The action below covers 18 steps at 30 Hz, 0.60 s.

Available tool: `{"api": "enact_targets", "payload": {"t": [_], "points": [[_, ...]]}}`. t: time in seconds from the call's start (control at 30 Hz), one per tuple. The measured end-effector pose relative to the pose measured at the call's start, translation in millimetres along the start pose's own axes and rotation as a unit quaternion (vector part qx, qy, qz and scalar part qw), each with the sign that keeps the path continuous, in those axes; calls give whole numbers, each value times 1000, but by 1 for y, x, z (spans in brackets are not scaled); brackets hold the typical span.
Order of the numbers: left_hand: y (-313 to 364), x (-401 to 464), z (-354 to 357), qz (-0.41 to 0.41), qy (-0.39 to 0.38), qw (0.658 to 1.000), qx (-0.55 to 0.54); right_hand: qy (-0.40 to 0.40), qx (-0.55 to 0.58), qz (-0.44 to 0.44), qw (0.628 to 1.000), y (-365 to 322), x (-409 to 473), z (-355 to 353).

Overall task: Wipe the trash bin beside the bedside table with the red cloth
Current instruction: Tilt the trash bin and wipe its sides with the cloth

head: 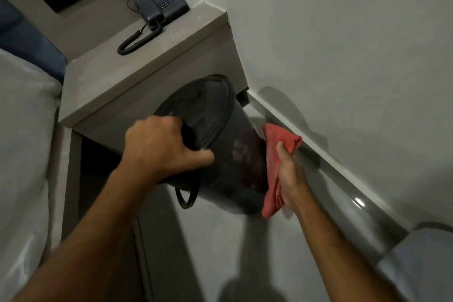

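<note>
Gripping the tilted trash bin (220, 144) by its rim, the left hand (159, 144) lifts it before the bedside surface (137, 68) while the right hand (290, 179), clenched on the red cloth (274, 164), rubs its right side, so wiping looks underway, not finished.

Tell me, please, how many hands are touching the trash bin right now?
2: left hand grips the trash bin at its rim; right hand presses the red cloth against its side.
</note>
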State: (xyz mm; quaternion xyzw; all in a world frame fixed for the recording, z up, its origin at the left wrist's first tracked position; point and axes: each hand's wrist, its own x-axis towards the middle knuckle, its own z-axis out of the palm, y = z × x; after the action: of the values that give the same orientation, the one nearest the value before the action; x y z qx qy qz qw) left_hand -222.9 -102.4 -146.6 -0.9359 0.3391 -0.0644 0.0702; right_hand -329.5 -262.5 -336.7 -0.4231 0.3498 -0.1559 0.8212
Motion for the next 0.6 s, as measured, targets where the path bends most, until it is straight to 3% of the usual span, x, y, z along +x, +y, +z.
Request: {"api": "enact_targets", "payload": {"t": [0.13, 0.2, 0.27, 0.33, 0.43, 0.5, 0.6], "points": [[-33, 3, -3, -81, 9, 992, -91, -16, -206, -91, 974, 16, 2, 8], [-38, 3, 1, -98, 12, 990, -100, 27, -294, -158, 942, 20, 8, 14], [-42, 7, 2, -108, 11, 989, -102, 48, -330, -164, 928, 7, 19, 30], [-44, 11, 2, -119, 4, 988, -102, -20, -368, -206, 906, -15, 23, 59], [-48, 20, 2, -121, 4, 987, -104, -131, -408, -367, 826, -28, 10, 113], [-51, 27, 1, -134, -8, 985, -108, -132, -467, -454, 747, -17, -3, 124], [-58, 36, 0, -135, -10, 985, -105, -115, -555, -548, 615, 35, -13, 78]]}}
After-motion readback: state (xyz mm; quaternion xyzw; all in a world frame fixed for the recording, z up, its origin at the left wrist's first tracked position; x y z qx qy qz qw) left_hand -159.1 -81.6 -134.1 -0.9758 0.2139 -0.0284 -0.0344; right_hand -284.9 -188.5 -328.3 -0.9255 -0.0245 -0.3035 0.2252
